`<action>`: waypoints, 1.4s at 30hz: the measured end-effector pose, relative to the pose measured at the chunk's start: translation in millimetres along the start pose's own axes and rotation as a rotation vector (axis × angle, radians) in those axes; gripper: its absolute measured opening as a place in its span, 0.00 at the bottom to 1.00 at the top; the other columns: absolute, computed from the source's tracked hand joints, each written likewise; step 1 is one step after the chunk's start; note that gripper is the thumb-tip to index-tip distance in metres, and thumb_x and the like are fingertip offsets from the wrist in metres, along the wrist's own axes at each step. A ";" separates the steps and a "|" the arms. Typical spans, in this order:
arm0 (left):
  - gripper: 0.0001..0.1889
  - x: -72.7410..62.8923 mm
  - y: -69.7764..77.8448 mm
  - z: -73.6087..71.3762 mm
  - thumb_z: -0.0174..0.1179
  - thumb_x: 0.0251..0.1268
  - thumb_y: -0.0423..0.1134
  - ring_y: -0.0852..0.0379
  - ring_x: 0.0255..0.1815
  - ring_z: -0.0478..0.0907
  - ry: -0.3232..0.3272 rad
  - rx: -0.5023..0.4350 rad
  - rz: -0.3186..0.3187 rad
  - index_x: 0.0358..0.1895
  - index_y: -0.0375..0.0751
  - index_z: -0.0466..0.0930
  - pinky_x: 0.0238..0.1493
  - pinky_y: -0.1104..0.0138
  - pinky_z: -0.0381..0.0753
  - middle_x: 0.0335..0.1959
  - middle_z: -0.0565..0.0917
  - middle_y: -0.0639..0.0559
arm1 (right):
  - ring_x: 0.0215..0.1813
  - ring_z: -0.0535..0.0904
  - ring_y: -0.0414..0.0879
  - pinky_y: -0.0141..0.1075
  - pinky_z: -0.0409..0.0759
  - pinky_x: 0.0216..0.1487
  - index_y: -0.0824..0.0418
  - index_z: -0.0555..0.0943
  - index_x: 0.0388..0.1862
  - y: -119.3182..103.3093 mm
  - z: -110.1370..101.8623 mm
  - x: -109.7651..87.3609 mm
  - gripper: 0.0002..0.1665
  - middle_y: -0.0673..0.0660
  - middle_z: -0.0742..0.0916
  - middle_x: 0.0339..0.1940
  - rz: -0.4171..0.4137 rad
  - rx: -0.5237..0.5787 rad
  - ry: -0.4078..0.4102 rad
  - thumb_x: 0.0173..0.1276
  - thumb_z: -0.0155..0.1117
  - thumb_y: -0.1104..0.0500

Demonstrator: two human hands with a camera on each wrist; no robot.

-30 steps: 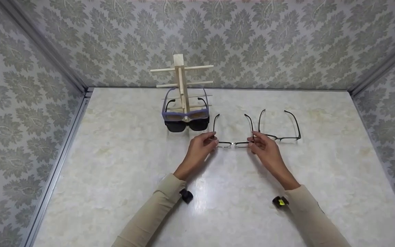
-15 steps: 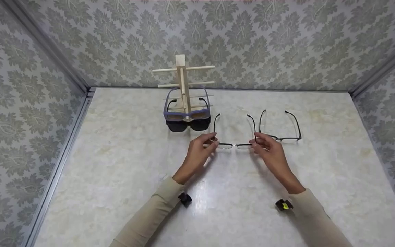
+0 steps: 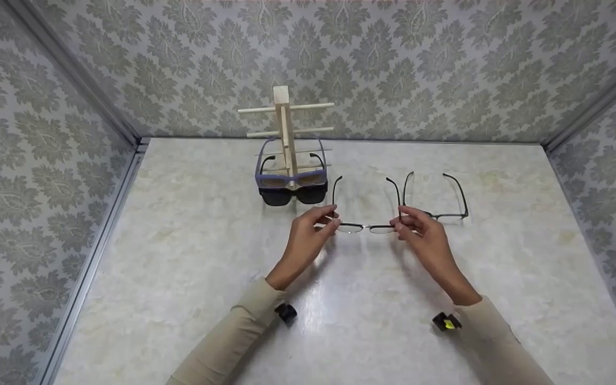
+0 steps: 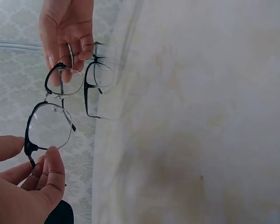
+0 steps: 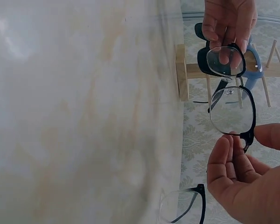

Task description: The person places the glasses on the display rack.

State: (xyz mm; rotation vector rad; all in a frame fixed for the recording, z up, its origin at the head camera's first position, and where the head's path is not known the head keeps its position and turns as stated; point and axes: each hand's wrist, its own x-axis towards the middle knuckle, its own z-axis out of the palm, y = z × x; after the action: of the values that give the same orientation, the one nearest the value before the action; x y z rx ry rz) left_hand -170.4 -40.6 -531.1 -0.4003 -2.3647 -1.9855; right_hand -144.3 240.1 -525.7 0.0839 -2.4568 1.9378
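Note:
A pair of eyeglasses (image 3: pixel 351 226) with black upper rims, clear lenses and a silver bridge is held above the table, temples unfolded and pointing away from me. My left hand (image 3: pixel 307 233) pinches its left hinge corner between thumb and fingers; my right hand (image 3: pixel 424 235) pinches the right one. In the left wrist view the eyeglasses (image 4: pixel 28 126) show both lenses facing the camera, and in the right wrist view the eyeglasses (image 5: pixel 254 114) hang between the two hands. A second pair of black-framed glasses (image 3: pixel 466 206) lies on the table just beyond my right hand, its temples open.
A wooden display stand (image 3: pixel 281 96) with crossbars rises at the back, left of centre. On its lower bars hang purple-framed sunglasses (image 3: pixel 316 176) and, below them, black sunglasses (image 3: pixel 276 198). Patterned walls border the marbled table (image 3: pixel 179 240) at back and sides.
My right hand has shifted slightly right and toward me, the held eyeglasses' right side moving with it. My left hand stays nearly in place, keeping its grip.

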 end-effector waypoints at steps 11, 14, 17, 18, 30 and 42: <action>0.19 -3.4 15.7 -2.8 0.68 0.78 0.30 0.46 0.53 0.90 -0.025 0.010 -0.009 0.67 0.28 0.84 0.49 0.65 0.92 0.54 0.89 0.38 | 0.57 0.89 0.51 0.34 0.89 0.54 0.66 0.77 0.77 -14.1 -6.6 -6.5 0.28 0.73 0.89 0.57 -0.004 0.049 -0.006 0.82 0.68 0.67; 0.19 -4.8 20.1 -3.9 0.68 0.78 0.30 0.46 0.53 0.89 -0.023 0.002 -0.014 0.68 0.28 0.84 0.50 0.65 0.92 0.55 0.89 0.38 | 0.57 0.89 0.51 0.34 0.89 0.55 0.66 0.77 0.78 -18.4 -7.8 -8.1 0.28 0.74 0.88 0.58 -0.017 0.053 -0.015 0.82 0.68 0.66; 0.20 -6.4 23.8 -5.7 0.69 0.78 0.30 0.46 0.53 0.89 -0.023 -0.018 -0.022 0.69 0.28 0.84 0.50 0.64 0.92 0.56 0.88 0.37 | 0.57 0.89 0.49 0.34 0.89 0.55 0.65 0.77 0.78 -22.5 -8.4 -9.1 0.28 0.74 0.88 0.58 -0.029 0.052 -0.021 0.82 0.68 0.65; 0.21 -6.7 24.8 -6.3 0.69 0.78 0.30 0.47 0.53 0.89 -0.024 -0.026 -0.024 0.69 0.28 0.83 0.50 0.64 0.92 0.56 0.88 0.37 | 0.57 0.89 0.48 0.33 0.89 0.55 0.65 0.77 0.78 -24.0 -8.5 -9.3 0.28 0.74 0.89 0.58 -0.032 0.049 -0.023 0.83 0.68 0.65; 0.32 -9.3 41.2 -17.7 0.71 0.74 0.26 0.52 0.51 0.88 -0.039 -0.074 -0.040 0.78 0.27 0.74 0.47 0.66 0.92 0.56 0.86 0.38 | 0.57 0.89 0.42 0.33 0.89 0.56 0.68 0.75 0.80 -39.2 -8.2 -12.4 0.31 0.68 0.90 0.58 -0.060 0.038 -0.035 0.82 0.68 0.66; 0.36 -11.4 50.6 -27.2 0.71 0.73 0.26 0.52 0.51 0.87 -0.057 -0.097 -0.094 0.81 0.24 0.68 0.47 0.68 0.90 0.59 0.84 0.31 | 0.56 0.89 0.43 0.33 0.89 0.56 0.67 0.76 0.80 -51.6 -5.2 -11.2 0.31 0.68 0.90 0.56 -0.074 0.033 -0.047 0.81 0.69 0.67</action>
State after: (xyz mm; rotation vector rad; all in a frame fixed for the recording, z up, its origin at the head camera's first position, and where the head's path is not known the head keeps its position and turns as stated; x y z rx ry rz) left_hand -152.5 -61.3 -479.3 -0.3598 -2.3684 -2.1648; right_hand -130.7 233.5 -474.8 0.2199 -2.4136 1.9678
